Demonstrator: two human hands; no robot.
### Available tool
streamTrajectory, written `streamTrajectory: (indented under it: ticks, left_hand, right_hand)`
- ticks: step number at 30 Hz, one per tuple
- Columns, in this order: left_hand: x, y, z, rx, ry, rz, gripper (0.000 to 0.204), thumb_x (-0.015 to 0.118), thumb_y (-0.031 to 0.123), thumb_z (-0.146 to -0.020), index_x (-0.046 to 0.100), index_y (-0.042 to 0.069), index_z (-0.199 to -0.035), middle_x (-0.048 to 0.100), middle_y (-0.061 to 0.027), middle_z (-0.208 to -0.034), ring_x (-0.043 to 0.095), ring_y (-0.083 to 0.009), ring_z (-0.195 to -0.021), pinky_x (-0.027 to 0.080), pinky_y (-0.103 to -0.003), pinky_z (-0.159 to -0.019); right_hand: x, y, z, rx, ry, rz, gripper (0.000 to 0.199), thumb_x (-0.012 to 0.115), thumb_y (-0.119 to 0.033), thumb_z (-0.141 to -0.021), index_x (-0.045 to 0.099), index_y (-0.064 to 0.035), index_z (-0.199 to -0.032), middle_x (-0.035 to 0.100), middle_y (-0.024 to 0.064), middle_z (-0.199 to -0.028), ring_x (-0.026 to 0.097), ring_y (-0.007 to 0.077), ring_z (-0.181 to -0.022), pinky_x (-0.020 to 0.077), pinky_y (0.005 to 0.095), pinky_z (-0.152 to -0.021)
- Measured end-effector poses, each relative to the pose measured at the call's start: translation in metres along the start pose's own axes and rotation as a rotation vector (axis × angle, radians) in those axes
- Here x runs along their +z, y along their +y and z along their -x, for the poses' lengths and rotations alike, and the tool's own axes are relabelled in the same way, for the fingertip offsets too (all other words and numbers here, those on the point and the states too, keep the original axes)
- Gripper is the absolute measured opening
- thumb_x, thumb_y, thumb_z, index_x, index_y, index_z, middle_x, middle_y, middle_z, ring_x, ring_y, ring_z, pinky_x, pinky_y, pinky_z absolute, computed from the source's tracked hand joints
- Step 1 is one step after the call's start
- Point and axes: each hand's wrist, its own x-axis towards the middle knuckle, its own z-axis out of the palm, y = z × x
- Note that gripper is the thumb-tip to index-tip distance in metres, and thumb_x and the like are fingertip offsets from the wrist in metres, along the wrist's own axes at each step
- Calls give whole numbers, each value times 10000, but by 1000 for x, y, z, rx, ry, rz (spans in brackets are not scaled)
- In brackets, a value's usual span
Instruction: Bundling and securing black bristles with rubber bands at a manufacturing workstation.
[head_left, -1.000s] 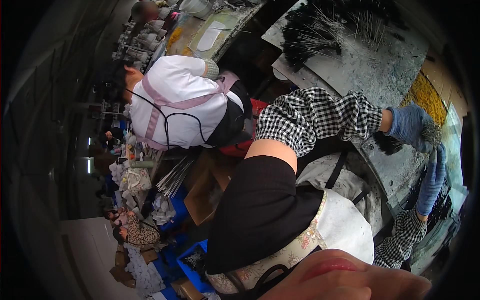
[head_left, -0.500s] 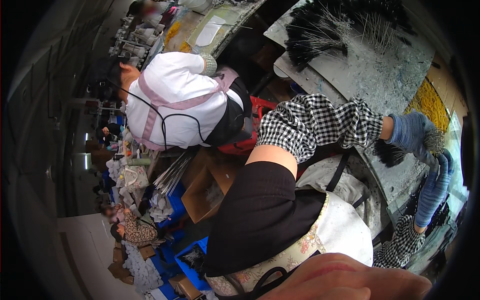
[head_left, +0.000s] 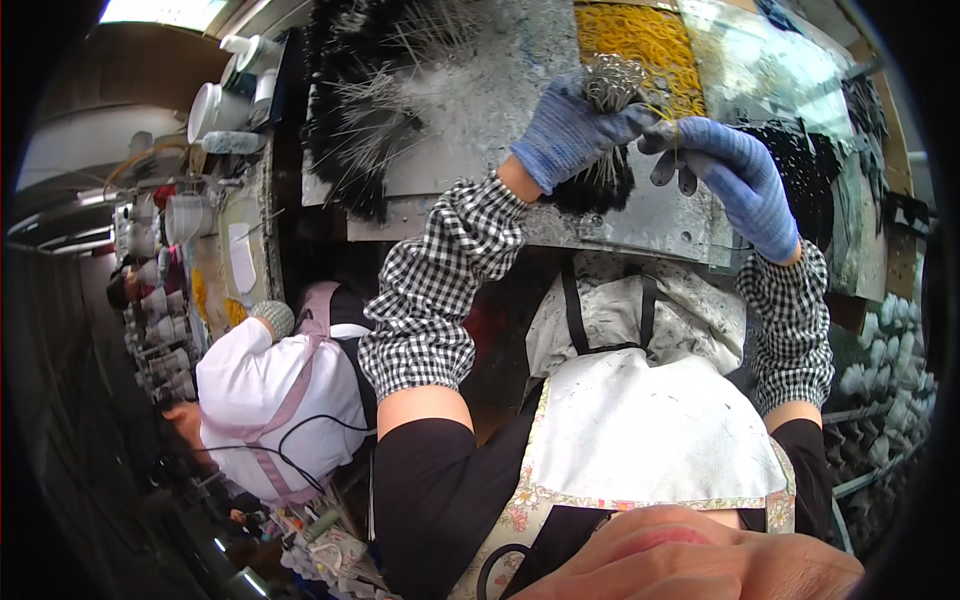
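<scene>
In the head view, the left hand [head_left: 572, 135] grips a bundle of black brushes [head_left: 612, 84] (wire ends outward); just beside it, the right hand [head_left: 740, 178] pinches a yellow band [head_left: 677, 138], lower fingers parted. Beyond both lies a yellow pile [head_left: 645, 42].

- Worktop [head_left: 512, 95]: passable bare strip between black brush pile [head_left: 335, 125] and left hand [head_left: 567, 137].
- Yellow bands [head_left: 655, 48] obstruct beyond left hand.
- Black material [head_left: 812, 165] flanks right hand [head_left: 742, 182].

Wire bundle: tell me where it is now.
In the head view, the wire bundle is upper right of centre, gripped in the left hand, next to the yellow bands.
</scene>
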Motion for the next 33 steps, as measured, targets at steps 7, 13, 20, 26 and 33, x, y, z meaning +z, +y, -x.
streamTrajectory:
  ticks: [7, 13, 20, 26, 33]
  left_hand:
    - [27, -11, -12, 218, -143, -436, 290, 663, 285, -999, 714, 103, -1218, 728, -87, -1169, 707, -227, -1009, 611, -301, -771]
    - [55, 41, -14, -66, -471, -984, 451, 775, 363, -860, 669, 122, -1226, 741, -116, -994, 721, -291, -907, 578, -425, -844]
    - [47, 22, -23, 211, -237, -266, 320, 787, 310, -905, 698, 156, -1171, 737, -53, -894, 751, -211, -827, 621, -334, -697]
    - [51, 24, -16, 329, -282, -306, 341, 659, 199, -1013, 622, 54, -1320, 633, -160, -1298, 654, -215, -1183, 595, -327, -965]
    - [49, -56, 0, -100, -399, -177, 428, 752, 216, -927, 606, 10, -1272, 623, -149, -1284, 640, -235, -1187, 589, -338, -957]
  right_hand:
    - [-22, 7, -18, -518, 132, 532, 846, 847, -215, -843, 418, -107, -1564, 581, 167, -1470, 574, 288, -1340, 481, 485, -1122]
    - [-29, -5, -29, -130, 115, 831, 932, 910, -389, -755, 472, -102, -1526, 613, 157, -1391, 622, 240, -1251, 494, 426, -1104]
    - [-59, 16, -17, -111, 105, -368, 508, 711, -329, -982, 626, 23, -1339, 650, 200, -1352, 681, 232, -1171, 587, 344, -935]
    - [-9, -53, -12, -645, -72, 887, 391, 771, -181, -885, 663, -58, -1240, 666, 138, -1129, 646, 307, -1067, 540, 400, -922]
    - [-9, -35, -9, -844, 233, 1166, 296, 762, -202, -884, 609, -78, -1105, 590, 96, -944, 618, 304, -804, 526, 419, -753]
